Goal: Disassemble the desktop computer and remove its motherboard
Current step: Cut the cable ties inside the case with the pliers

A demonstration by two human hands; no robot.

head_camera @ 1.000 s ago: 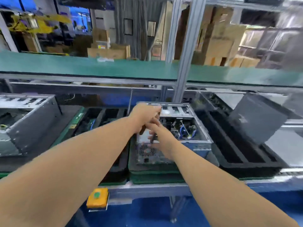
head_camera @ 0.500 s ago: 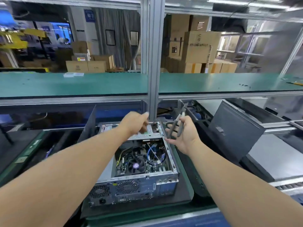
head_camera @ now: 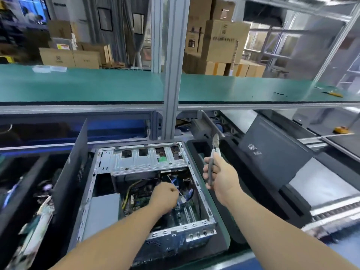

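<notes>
An open grey desktop case [head_camera: 109, 207] lies on its side in front of me, its metal drive cage [head_camera: 148, 160] across the far end. The motherboard [head_camera: 136, 199] sits on the case floor under yellow, black and blue cables. My left hand [head_camera: 164, 195] is down inside the case with fingers curled, pinching a thin white cable [head_camera: 180, 193] above the board. My right hand [head_camera: 220, 178] is raised over the case's right wall and grips pliers [head_camera: 213, 156] by the handles, jaws pointing up and away.
A dark side panel [head_camera: 72, 172] stands upright against the case's left side. Black foam trays lie on both sides, the left one [head_camera: 29, 191] holding loose boards. Another dark panel [head_camera: 276, 158] leans at the right. A green shelf [head_camera: 97, 84] and an aluminium post [head_camera: 173, 75] rise behind.
My left hand dropped from the drive cage down into the case and took hold of a cable. My right hand stayed raised at the right with the pliers. My view moved closer.
</notes>
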